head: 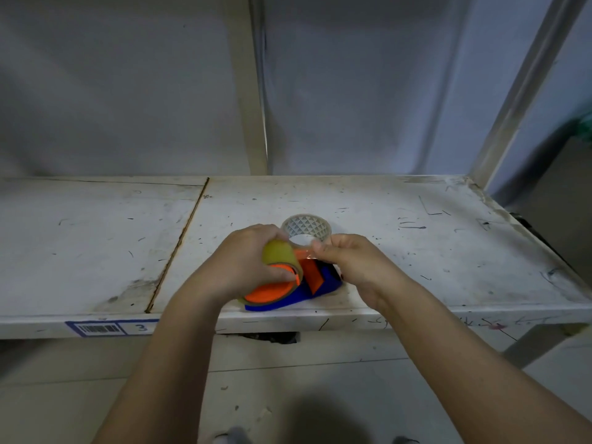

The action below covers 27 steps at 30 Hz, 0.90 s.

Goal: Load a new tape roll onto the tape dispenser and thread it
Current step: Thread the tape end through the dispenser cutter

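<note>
A blue and orange tape dispenser (315,288) lies on the white shelf (416,251) near its front edge. A yellowish tape roll (279,256) sits on the dispenser's orange hub (267,291). My left hand (246,261) grips that roll from the left. My right hand (352,261) pinches the clear free end of the tape (304,254) between thumb and fingers, just above the dispenser's orange flap. A second, clear roll with a triangle-patterned core (306,227) stands on the shelf right behind my hands.
The shelf's front lip carries a barcode label (99,329) with the number 3 at the left. A seam (177,245) runs across the shelf left of my hands. Metal uprights (253,91) rise behind, and the floor lies below.
</note>
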Each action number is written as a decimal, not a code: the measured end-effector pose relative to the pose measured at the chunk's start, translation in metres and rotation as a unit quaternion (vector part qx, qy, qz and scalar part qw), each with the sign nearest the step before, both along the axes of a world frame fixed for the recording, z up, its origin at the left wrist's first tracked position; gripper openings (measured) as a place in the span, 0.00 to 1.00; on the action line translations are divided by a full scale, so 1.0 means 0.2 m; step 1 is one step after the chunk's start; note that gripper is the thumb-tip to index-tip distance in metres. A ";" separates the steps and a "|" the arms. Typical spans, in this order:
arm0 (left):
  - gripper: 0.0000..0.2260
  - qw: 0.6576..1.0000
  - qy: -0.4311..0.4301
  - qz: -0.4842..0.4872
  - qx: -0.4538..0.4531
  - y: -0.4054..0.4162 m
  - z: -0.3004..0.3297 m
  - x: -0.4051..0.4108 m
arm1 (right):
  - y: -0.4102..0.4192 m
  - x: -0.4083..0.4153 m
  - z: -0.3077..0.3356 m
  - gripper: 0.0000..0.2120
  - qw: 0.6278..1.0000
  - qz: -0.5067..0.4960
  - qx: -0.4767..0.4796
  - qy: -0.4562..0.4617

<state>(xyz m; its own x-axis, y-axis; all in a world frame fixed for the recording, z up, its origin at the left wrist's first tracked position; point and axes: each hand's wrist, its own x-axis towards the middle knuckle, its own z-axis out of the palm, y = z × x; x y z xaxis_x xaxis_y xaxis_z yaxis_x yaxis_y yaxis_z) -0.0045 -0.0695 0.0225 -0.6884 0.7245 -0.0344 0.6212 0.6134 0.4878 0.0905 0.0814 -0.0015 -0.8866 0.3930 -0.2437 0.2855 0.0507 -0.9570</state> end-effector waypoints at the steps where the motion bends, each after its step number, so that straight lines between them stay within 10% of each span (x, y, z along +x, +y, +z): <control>1: 0.27 1.000 0.000 0.002 0.016 0.00 -0.01 0.00 | 0.00 0.00 0.01 0.14 1.000 0.000 -0.015 0.000; 27: 0.33 1.000 -0.023 0.008 0.010 -0.07 -0.03 -0.04 | 0.17 0.05 0.03 0.08 0.997 -0.025 -0.005 -0.072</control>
<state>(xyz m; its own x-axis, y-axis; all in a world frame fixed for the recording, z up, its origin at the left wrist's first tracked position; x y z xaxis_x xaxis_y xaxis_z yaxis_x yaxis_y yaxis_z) -0.0122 -0.0831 0.0165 -0.6982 0.7139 -0.0528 0.5874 0.6135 0.5277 0.0998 0.1151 0.0047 -0.8213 0.4332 -0.3713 0.4223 0.0241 -0.9061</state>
